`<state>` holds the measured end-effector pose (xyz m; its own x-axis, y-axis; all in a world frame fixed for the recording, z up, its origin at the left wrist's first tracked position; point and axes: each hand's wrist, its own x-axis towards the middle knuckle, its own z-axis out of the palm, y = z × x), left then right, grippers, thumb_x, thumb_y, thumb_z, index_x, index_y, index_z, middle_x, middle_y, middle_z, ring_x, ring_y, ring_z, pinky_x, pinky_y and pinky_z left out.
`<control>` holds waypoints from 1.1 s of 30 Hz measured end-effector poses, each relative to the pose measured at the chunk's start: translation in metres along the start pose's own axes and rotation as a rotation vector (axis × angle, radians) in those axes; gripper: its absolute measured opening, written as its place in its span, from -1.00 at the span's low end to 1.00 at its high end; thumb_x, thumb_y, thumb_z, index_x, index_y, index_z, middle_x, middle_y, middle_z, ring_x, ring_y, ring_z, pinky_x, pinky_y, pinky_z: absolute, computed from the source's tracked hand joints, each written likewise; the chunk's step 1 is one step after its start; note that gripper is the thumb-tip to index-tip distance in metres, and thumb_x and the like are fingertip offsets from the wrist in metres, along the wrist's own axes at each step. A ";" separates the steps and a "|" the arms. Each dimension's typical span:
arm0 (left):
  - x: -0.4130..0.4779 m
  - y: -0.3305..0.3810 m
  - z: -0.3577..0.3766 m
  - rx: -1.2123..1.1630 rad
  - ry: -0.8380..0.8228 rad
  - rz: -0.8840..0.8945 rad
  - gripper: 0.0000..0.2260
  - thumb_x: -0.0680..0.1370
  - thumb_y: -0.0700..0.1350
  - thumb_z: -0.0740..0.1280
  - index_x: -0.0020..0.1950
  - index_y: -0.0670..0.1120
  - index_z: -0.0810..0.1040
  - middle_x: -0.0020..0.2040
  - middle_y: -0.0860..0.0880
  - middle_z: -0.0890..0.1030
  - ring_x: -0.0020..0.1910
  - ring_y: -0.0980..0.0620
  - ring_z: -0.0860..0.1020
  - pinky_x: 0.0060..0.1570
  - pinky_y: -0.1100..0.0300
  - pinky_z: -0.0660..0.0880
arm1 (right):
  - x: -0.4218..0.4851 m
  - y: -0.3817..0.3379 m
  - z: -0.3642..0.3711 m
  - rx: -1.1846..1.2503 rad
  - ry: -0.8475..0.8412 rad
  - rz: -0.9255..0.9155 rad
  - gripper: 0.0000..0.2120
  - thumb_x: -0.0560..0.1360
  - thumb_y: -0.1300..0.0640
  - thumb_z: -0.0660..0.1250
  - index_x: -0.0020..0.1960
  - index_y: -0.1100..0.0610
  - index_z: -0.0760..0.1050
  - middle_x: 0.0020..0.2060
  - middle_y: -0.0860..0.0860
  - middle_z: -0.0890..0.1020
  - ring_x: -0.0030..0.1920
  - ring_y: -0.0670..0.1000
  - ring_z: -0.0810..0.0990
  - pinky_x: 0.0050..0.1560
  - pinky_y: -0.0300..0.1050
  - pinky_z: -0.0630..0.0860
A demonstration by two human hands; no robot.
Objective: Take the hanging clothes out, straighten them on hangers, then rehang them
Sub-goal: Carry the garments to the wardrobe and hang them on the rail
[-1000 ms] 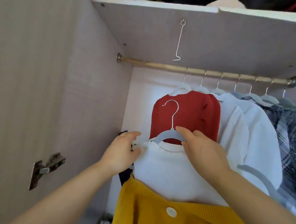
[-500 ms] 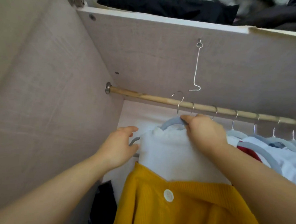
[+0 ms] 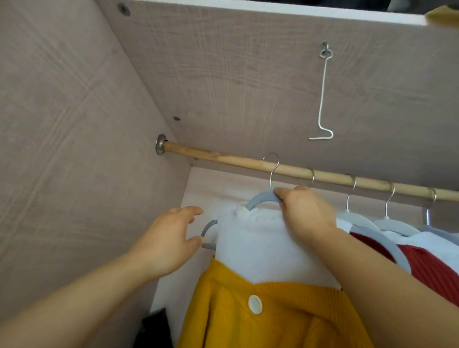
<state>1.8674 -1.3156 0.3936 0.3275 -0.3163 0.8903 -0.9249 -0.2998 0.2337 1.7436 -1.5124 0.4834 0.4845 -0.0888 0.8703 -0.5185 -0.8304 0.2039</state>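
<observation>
A grey hanger (image 3: 259,200) carries a white top (image 3: 259,244) with a yellow buttoned garment (image 3: 281,323) below it. Its metal hook (image 3: 272,165) sits at the wooden rail (image 3: 224,158), just left of the other hooks. My right hand (image 3: 304,212) grips the hanger's top next to the hook. My left hand (image 3: 170,240) is at the hanger's left end, thumb touching the grey tip, fingers spread. To the right hang a red garment (image 3: 425,266) and white shirts (image 3: 416,242) on pale hangers.
The wardrobe's left wall (image 3: 65,138) is close to my left arm. A shelf board (image 3: 255,68) runs overhead, with a bent wire hook (image 3: 322,99) hanging from it. Dark cloth (image 3: 153,332) lies low in the wardrobe.
Both hands lifted the hanger with the white and yellow clothes up from in front of the red garment to the rail. The hook now reaches over the rail.
</observation>
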 end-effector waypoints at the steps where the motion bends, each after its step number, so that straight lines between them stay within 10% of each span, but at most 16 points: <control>1: -0.001 0.000 0.003 -0.001 0.000 -0.005 -0.49 0.53 -0.03 0.30 0.45 0.04 0.23 0.31 0.00 0.41 0.27 0.07 0.37 0.15 0.31 0.25 | -0.003 -0.002 0.008 -0.004 -0.005 -0.019 -0.62 0.49 0.28 0.13 0.24 -0.02 0.38 -0.16 0.02 0.34 -0.04 0.18 0.54 -0.22 -0.11 0.33; 8: -0.017 0.000 0.025 -0.019 -0.063 -0.052 -0.50 0.54 -0.04 0.29 0.45 0.06 0.22 0.32 0.02 0.39 0.27 0.07 0.38 0.17 0.30 0.29 | -0.016 -0.002 0.033 0.051 0.069 -0.018 -0.61 0.57 0.16 0.14 0.38 -0.05 0.26 -0.06 0.05 0.47 -0.07 0.16 0.55 -0.23 -0.07 0.44; 17: -0.047 -0.014 0.036 0.033 -0.115 -0.111 -0.50 0.52 0.00 0.32 0.43 0.05 0.27 0.34 0.00 0.41 0.29 0.07 0.39 0.21 0.26 0.29 | -0.056 0.004 0.040 0.302 0.177 -0.102 -0.56 0.53 0.11 0.26 0.39 0.15 0.34 0.31 0.10 0.44 0.30 0.12 0.38 0.29 -0.02 0.27; 33: -0.234 0.005 0.048 0.244 -0.339 -0.479 -0.47 0.51 -0.05 0.32 0.45 -0.08 0.25 0.35 -0.17 0.40 0.31 -0.13 0.37 0.24 0.12 0.31 | -0.259 -0.072 0.110 0.593 0.041 -0.414 -0.62 0.46 0.02 0.20 0.21 0.11 0.53 0.16 0.12 0.56 0.22 0.20 0.48 0.29 0.15 0.24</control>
<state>1.7958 -1.2866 0.1678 0.7743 -0.3517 0.5260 -0.6028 -0.6628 0.4443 1.7328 -1.4902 0.1946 0.5251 0.3090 0.7930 0.1772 -0.9510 0.2532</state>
